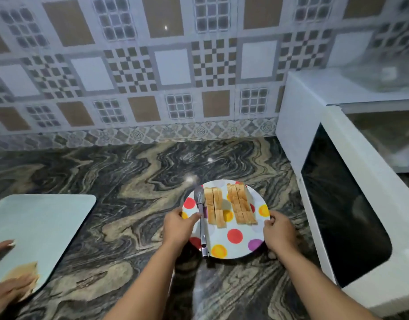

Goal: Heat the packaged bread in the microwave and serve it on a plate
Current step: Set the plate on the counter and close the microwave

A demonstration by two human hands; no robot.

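Note:
A white plate with coloured dots is held just above the marbled counter. Two rows of bread slices stand on it, a left row and a right row. Metal tongs lie across the plate's left side. My left hand grips the left rim, thumb pressing on the tongs. My right hand grips the right rim. The white microwave stands to the right with its dark-windowed door swung open toward me.
A pale cutting board lies at the left on the counter. Another person's hands rest on it over a brownish piece. A patterned tiled wall closes the back. A clear cover sits on the microwave.

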